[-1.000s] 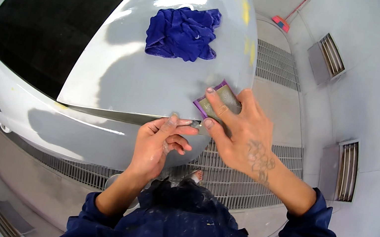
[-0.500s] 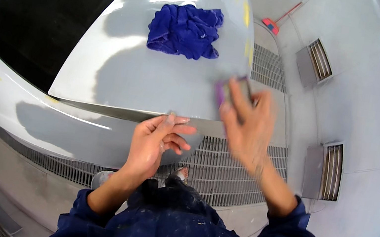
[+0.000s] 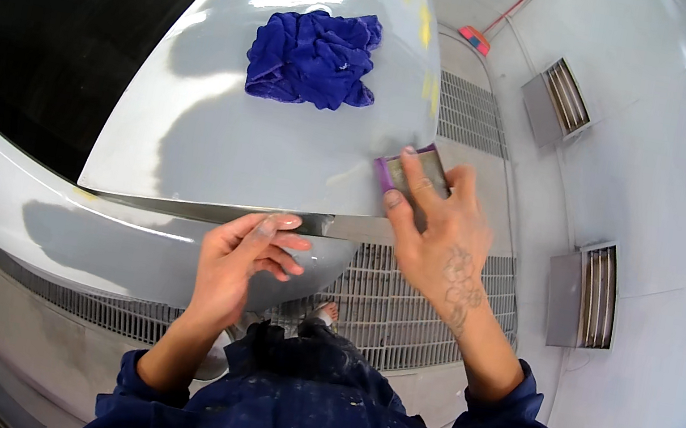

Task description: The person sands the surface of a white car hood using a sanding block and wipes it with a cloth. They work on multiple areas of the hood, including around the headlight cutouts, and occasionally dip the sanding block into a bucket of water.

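My right hand (image 3: 443, 222) is closed round a sanding block (image 3: 434, 168) with a purple edge, its fingers over the top. The block lies against the right corner of a grey-primed car panel (image 3: 262, 155). Just below the panel's near edge is my left hand (image 3: 238, 255), fingers loosely stretched and apart, the thumb beside the index finger. Nothing shows in it; whether its fingertips touch the edge I cannot tell. A crumpled blue cloth (image 3: 314, 60) rests on the panel beyond both hands.
Left of the panel is a dark car window (image 3: 74, 33); below it, a partly primed bumper (image 3: 146, 249). Metal floor grating (image 3: 381, 311) runs under the car's corner. Along the white wall stand louvred vents (image 3: 597, 297), and a red broom (image 3: 481, 38) is farther back.
My left hand has shifted left along the panel edge. My right hand, blurred before, now shows sharply, with the block a little nearer the panel's right corner. The view has shifted slightly.
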`<state>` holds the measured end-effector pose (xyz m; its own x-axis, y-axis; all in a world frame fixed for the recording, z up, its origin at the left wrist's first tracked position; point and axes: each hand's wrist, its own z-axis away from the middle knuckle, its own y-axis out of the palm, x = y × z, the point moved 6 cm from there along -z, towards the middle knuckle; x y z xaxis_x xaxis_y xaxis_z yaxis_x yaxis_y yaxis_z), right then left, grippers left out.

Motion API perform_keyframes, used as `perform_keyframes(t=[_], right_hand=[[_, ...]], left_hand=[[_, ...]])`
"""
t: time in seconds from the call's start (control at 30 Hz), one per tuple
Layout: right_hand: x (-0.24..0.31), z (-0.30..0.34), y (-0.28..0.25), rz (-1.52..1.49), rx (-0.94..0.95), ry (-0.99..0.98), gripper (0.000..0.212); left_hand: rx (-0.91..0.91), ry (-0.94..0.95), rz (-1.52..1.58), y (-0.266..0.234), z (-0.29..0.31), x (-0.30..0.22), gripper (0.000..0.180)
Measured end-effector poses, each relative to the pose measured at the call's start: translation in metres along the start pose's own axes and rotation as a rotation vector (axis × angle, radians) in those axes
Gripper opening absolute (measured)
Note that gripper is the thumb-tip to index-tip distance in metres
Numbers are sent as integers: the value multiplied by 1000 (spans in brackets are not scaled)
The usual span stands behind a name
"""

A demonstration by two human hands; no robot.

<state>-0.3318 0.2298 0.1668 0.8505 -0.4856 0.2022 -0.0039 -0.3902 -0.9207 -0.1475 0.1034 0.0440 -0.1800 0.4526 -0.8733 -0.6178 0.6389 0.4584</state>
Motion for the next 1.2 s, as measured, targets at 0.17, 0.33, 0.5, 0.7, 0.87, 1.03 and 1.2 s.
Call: perform_keyframes(t=[0.17,0.33,0.5,0.7,0.87,1.03,1.2], right_hand=[[32,36,6,-23,-32,-163,50],[-73,-1,34,-254,-112,207,50],[-71,37,78,-392,-270,368,56],[-98,-17,80,-663,-296,620,55],[-40,57,68,-507,-406,369,54],[-46,32,62,-549,-364,494,52],[-30,43,67,-519,-403,469,52]], left_hand=[[24,181,-195,-2,7,-38,39],[107,543,-575,20,-17,-96,40],[112,1188,-1655,85,-113,-138,70],[360,1052,-1805,109,-192,-117,57],[598,1327,-1508,152,-113,-75,24],[529,1350,-1549,159,-133,-82,23],[458,1359,-1574,150,-146,-94,21]])
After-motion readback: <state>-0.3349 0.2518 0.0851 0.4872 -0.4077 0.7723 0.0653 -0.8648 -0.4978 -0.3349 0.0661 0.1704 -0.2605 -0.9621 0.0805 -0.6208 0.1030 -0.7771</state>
